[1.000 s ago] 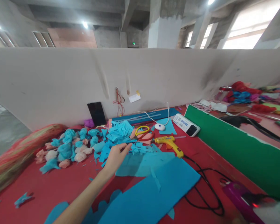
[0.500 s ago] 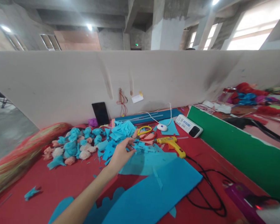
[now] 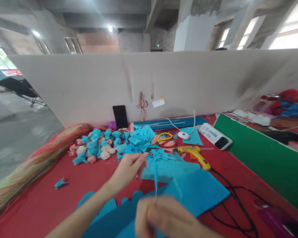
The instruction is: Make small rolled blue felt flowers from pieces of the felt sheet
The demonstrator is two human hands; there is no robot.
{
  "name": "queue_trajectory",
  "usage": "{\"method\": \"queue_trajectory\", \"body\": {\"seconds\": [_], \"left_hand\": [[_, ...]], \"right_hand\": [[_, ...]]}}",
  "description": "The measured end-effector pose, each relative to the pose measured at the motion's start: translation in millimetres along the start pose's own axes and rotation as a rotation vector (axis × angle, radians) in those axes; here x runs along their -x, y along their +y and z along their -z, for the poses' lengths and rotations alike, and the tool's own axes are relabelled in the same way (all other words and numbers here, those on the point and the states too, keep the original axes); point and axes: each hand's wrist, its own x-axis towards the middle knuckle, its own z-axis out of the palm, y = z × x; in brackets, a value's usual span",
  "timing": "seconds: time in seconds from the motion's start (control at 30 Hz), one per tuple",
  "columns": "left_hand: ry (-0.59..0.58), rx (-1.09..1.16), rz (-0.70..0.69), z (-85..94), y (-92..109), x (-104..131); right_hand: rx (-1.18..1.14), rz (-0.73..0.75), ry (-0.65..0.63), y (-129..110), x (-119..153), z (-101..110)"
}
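Observation:
My right hand [image 3: 166,213], blurred, is closed around a thin stick with a blue tip [image 3: 156,175] that points upward. Left of that tip, my left hand [image 3: 131,167] has its thumb and fingers pinched together; anything between them is too small to make out. Just beyond the fingers lies a heap of cut light-blue paper strips [image 3: 139,137]. Under and beside the right hand spread blue sheets [image 3: 198,190], with a paler blue sheet [image 3: 161,172] behind them.
Scissors with yellow and red handles [image 3: 164,137] and a yellow glue gun [image 3: 195,155] lie behind the sheets. Blue and pink paper flowers [image 3: 93,147] are piled at left, near a straw-like bundle [image 3: 39,158]. A green board [image 3: 260,158] borders the right; black cable [image 3: 238,185] runs beside it.
My right hand has come into view from below with the blue-tipped stick. My left hand has drawn back from the paper strips towards me. The whole view has shifted leftward.

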Motion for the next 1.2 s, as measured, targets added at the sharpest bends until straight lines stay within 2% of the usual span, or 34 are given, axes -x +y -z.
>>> {"method": "queue_trajectory", "body": {"seconds": [0.17,0.27,0.37,0.5,0.63,0.8,0.93,1.07,1.2], "left_hand": [[0.115,0.108,-0.199,14.3,30,31],[0.101,0.113,-0.301,12.8,43,45],[0.12,0.036,-0.4,6.6,48,52],[0.171,-0.086,-0.509,1.9,49,54],[0.19,-0.032,-0.484,3.0,50,55],[0.128,0.079,-0.435,6.0,50,57],[0.11,0.176,-0.383,5.9,47,54],[0.114,0.268,-0.324,4.9,46,51],[0.104,0.333,-0.252,5.5,45,50]], "right_hand": [[0.078,-0.057,0.091,-3,-2,7],[0.259,0.031,0.119,1,2,8],[0.405,0.15,0.082,7,3,7],[0.439,0.196,0.021,10,-3,6],[0.547,0.277,0.108,7,-5,10],[0.534,0.27,0.166,-1,-6,20],[0.497,0.302,0.187,-4,-7,20],[0.488,0.244,0.242,-2,-7,14],[0.414,0.184,0.24,-2,-10,10]]}}
